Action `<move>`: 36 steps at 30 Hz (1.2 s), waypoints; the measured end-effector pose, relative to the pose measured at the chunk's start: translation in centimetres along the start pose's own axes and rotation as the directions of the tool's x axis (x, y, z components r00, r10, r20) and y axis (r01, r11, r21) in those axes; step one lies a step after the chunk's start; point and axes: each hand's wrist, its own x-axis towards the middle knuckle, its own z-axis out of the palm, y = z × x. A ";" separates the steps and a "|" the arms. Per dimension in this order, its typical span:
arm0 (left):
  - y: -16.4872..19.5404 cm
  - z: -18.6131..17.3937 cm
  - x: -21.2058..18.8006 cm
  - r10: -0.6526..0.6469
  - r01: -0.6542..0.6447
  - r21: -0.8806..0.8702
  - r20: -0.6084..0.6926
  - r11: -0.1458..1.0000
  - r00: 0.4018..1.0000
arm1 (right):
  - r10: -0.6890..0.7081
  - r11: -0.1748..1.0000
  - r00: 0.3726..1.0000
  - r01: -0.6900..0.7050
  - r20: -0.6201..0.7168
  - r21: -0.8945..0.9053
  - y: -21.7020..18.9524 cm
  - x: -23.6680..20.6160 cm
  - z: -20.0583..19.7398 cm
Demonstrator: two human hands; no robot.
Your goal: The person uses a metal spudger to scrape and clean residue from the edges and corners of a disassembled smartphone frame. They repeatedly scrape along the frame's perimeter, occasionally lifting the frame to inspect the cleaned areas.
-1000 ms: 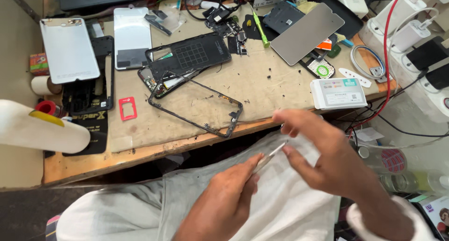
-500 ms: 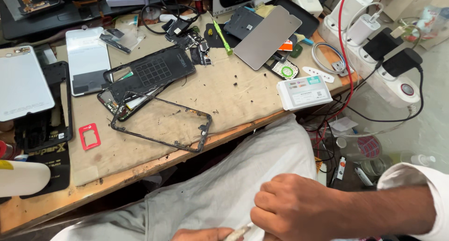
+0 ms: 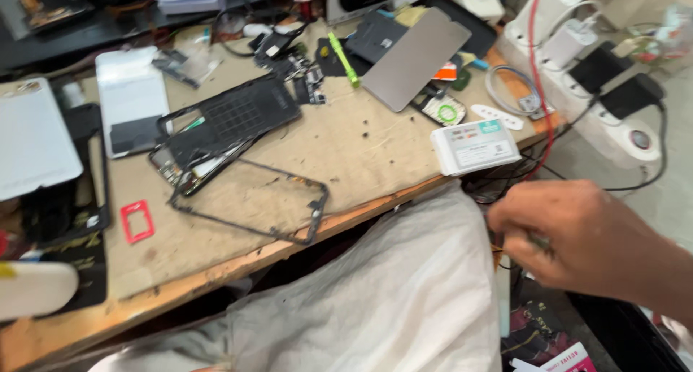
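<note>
A small dark object [image 3: 540, 242], too blurred to identify, sits pinched between the curled fingers of the right hand [image 3: 577, 238], which hovers off the table's near right edge, just below the white box [image 3: 476, 146] and beside the pale cloth-covered knee [image 3: 390, 292]. The hand is closed, knuckles up, forearm running in from the lower right. The left hand is out of view, and the bare black phone frame [image 3: 249, 202] lies flat on the worn wooden table [image 3: 361, 155], well apart from the hand.
</note>
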 end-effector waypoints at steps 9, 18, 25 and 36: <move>6.6 4.6 0.8 0.103 -0.056 0.242 -0.188 0.969 0.977 | -0.561 0.827 0.805 0.558 0.195 0.076 -8.7 3.8 7.1; 8.6 3.0 -1.6 0.373 -0.338 0.290 -0.075 0.896 0.925 | -0.694 0.719 0.711 0.682 0.108 0.133 -7.6 5.8 7.4; 8.9 2.6 -5.1 0.533 -0.535 -0.052 -0.057 0.843 0.844 | -0.813 0.575 0.574 0.818 0.101 -0.026 -1.8 3.3 10.7; 7.4 1.4 -3.4 0.225 -0.406 -0.750 -0.338 0.523 0.914 | -0.072 0.101 0.893 -0.437 0.444 0.894 -3.3 17.6 4.8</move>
